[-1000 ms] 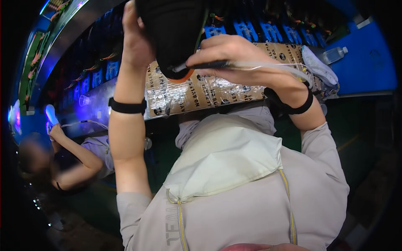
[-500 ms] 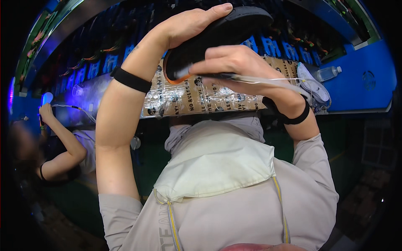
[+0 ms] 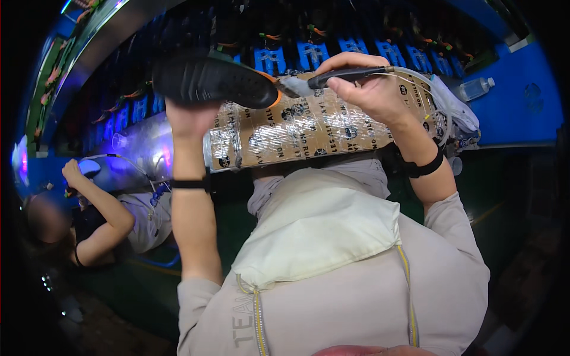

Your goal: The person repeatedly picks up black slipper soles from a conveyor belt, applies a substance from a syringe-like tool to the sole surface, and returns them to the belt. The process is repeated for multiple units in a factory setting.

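A black shoe sole (image 3: 217, 82) with an orange rim at one end lies across my left hand (image 3: 193, 120), its moulded face showing. The fingers of that hand are mostly hidden behind the sole. My right hand (image 3: 377, 98) is closed around the black handle of a brush (image 3: 350, 75). The brush's whitish bristles (image 3: 297, 87) are at the sole's orange-rimmed end; whether they touch it I cannot tell. A thin clear tube (image 3: 436, 98) runs from the handle's back end toward the right side of the bench.
Below my hands is a bench top covered with printed brown cardboard (image 3: 320, 133) and clear tape. Blue fixtures (image 3: 312, 56) line the far side. A clear bottle (image 3: 476, 88) and a white bundle (image 3: 460, 113) lie right. At left, a co-worker's hand (image 3: 72, 173) holds a pale piece.
The sole has swung left and tilted, so its moulded face now shows. My left hand went lower and left. My right hand moved right, and the brush is away from the sole's middle.
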### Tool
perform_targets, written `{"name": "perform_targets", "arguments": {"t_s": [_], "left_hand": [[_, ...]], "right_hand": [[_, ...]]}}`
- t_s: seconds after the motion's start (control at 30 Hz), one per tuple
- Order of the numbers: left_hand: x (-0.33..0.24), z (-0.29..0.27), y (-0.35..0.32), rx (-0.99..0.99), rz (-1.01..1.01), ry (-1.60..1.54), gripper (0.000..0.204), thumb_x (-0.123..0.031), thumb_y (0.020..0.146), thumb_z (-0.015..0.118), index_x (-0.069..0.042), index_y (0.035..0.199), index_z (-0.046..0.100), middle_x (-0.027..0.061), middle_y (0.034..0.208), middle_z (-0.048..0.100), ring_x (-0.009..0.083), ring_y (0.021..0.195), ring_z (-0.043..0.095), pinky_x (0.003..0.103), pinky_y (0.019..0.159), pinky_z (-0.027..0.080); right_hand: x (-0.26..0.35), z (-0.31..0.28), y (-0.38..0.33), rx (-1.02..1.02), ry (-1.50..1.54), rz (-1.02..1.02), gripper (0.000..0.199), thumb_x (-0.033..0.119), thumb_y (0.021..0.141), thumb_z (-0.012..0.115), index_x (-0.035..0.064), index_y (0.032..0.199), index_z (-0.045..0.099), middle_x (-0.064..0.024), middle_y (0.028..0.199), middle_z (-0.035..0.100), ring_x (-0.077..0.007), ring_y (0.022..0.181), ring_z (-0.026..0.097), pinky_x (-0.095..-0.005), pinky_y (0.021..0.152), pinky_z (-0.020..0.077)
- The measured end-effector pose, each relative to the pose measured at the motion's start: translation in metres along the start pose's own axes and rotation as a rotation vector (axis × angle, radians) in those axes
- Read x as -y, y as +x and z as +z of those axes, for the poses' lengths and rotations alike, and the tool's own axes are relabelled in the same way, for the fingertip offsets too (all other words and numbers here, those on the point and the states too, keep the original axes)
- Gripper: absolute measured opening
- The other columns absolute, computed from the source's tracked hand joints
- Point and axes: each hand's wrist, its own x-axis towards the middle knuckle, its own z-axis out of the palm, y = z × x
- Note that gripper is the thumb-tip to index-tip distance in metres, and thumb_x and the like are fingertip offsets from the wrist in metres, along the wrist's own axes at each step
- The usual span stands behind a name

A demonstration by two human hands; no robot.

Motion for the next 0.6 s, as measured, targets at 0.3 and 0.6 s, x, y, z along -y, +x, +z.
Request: {"name": "perform_targets", "arguments": {"t_s": [0.3, 0.6], "left_hand": [[0.097, -0.077, -0.097, 0.096, -0.518, -0.486, 0.098, -0.075, 0.103, 0.029, 0.002, 0.164, 0.033, 0.0435, 0.155, 0.042, 0.0581, 0.136, 0.055, 0.071, 0.101, 0.054], [0.150, 0.010, -0.072, 0.100, -0.399, -0.483, 0.090, -0.071, 0.103, 0.032, -0.002, 0.160, 0.044, 0.0318, 0.152, 0.053, 0.0501, 0.139, 0.054, 0.066, 0.107, 0.051]], "right_hand": [[-0.051, 0.037, -0.012, -0.096, 0.178, 0.253, 0.016, 0.012, 0.094, 0.073, 0.0032, 0.107, 0.078, 0.0038, 0.088, 0.067, -0.0053, 0.080, 0.055, -0.0247, 0.071, 0.0451], [-0.038, 0.070, 0.040, -0.277, -0.015, 0.082, 0.023, 0.019, 0.089, 0.074, 0.0023, 0.104, 0.078, -0.0068, 0.083, 0.073, -0.0139, 0.077, 0.068, -0.0302, 0.072, 0.0545]]}}
